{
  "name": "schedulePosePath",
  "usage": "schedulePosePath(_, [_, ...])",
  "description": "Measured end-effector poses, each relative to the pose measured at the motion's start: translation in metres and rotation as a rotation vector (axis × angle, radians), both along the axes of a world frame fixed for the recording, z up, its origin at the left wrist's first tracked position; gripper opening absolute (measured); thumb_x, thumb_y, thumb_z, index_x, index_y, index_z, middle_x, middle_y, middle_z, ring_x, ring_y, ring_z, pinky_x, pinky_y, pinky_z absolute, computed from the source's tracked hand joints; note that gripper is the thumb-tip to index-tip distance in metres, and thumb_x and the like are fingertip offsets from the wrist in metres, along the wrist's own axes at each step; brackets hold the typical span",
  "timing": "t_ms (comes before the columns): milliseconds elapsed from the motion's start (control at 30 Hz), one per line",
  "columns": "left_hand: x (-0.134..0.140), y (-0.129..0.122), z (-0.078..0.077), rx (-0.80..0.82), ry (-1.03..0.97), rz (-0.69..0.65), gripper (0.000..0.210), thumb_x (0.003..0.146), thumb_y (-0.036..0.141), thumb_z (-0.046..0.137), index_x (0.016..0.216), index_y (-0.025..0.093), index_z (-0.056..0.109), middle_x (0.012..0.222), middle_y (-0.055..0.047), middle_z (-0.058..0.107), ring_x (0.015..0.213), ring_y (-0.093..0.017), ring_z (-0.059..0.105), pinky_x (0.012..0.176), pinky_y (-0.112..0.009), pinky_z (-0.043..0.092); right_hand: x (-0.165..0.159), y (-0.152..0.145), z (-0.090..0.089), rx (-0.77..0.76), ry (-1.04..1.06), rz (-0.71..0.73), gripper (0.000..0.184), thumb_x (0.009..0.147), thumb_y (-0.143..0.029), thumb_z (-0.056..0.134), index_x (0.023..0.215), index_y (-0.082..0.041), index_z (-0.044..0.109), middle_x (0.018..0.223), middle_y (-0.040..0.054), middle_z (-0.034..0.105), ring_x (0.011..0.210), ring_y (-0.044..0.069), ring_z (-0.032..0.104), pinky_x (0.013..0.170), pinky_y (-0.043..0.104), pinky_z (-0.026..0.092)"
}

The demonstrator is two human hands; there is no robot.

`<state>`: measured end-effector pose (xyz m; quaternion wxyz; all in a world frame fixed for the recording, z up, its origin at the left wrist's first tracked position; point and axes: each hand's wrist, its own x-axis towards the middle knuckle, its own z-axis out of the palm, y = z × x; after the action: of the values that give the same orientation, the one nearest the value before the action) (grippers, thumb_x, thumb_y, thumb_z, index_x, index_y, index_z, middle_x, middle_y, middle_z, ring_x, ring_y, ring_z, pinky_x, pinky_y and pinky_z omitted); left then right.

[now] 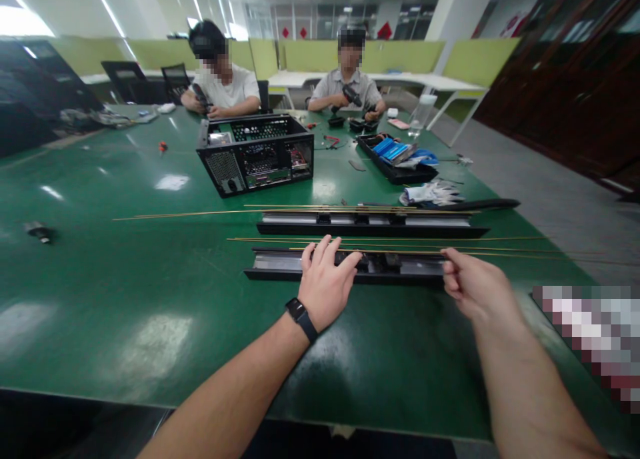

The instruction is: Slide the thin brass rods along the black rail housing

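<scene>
My left hand [327, 279], with a dark watch on the wrist, lies spread over the near black channel [277, 274]. Its fingertips rest around the channel and the rods, though exact contact is hard to see. At the channel's right end, my right hand [473, 284] pinches a thin brass-coloured rod [400, 252] between thumb and forefinger, the other fingers curled. The rod runs lengthwise over the channel, which has a silvery inside and dark blocks in it. Parallel behind it is a second black channel [373, 230], with more thin rods [200, 214] along it.
An open black computer case [257, 156] stands on the green table [110, 299]. Right of it are a black tray [400, 172] of blue items and white gloves [433, 194]. Two people sit across, each holding a dark power tool [351, 96]. A small dark part [39, 232] lies left.
</scene>
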<state>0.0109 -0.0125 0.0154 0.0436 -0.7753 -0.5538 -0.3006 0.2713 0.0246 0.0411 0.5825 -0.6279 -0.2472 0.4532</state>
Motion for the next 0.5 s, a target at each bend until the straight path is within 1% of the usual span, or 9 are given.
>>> schedulePosePath(100, [0.000, 0.000, 0.000, 0.001, 0.000, 0.001, 0.030, 0.096, 0.031, 0.053, 0.124, 0.037, 0.063, 0.144, -0.008, 0.052, 0.142, -0.028, 0.038, 0.115, -0.054, 0.026, -0.004, -0.003, -0.002, 0.012, 0.023, 0.087, 0.006, 0.086, -0.020, 0.064, 0.083, -0.015, 0.064, 0.052, -0.0040, 0.052, 0.028, 0.005, 0.034, 0.023, 0.015, 0.020])
schedulePosePath(233, [0.000, 0.000, 0.000, -0.002, 0.010, 0.001, 0.030, 0.097, 0.032, 0.052, 0.124, 0.037, 0.062, 0.145, -0.008, 0.051, 0.143, -0.028, 0.037, 0.115, -0.055, 0.025, -0.003, -0.003, -0.002, 0.027, 0.049, 0.137, 0.007, 0.086, -0.021, 0.064, 0.086, -0.014, 0.066, 0.052, -0.0036, 0.052, 0.028, 0.005, 0.033, 0.023, 0.015, 0.020])
schedulePosePath(333, [0.000, 0.000, 0.000, -0.005, 0.017, -0.001, 0.030, 0.097, 0.032, 0.051, 0.125, 0.037, 0.062, 0.144, -0.009, 0.051, 0.142, -0.028, 0.037, 0.116, -0.055, 0.025, 0.001, -0.001, -0.001, 0.007, 0.088, 0.104, 0.007, 0.088, -0.020, 0.061, 0.085, -0.015, 0.064, 0.051, -0.0036, 0.053, 0.028, 0.005, 0.033, 0.022, 0.015, 0.020])
schedulePosePath(433, [-0.001, 0.000, 0.000, -0.008, 0.021, -0.001, 0.031, 0.097, 0.032, 0.051, 0.126, 0.037, 0.061, 0.144, -0.009, 0.051, 0.142, -0.028, 0.037, 0.116, -0.055, 0.024, 0.005, 0.002, -0.002, 0.005, 0.093, -0.007, 0.007, 0.088, -0.017, 0.059, 0.081, -0.017, 0.060, 0.050, -0.0046, 0.052, 0.028, 0.006, 0.034, 0.022, 0.015, 0.021])
schedulePosePath(500, [-0.001, 0.001, -0.001, -0.008, 0.023, 0.000, 0.031, 0.097, 0.032, 0.051, 0.126, 0.037, 0.061, 0.144, -0.009, 0.051, 0.142, -0.028, 0.037, 0.116, -0.055, 0.024, 0.008, 0.004, -0.004, 0.014, 0.094, 0.002, 0.009, 0.090, -0.017, 0.056, 0.081, -0.019, 0.057, 0.050, -0.0059, 0.051, 0.028, 0.006, 0.035, 0.023, 0.015, 0.022])
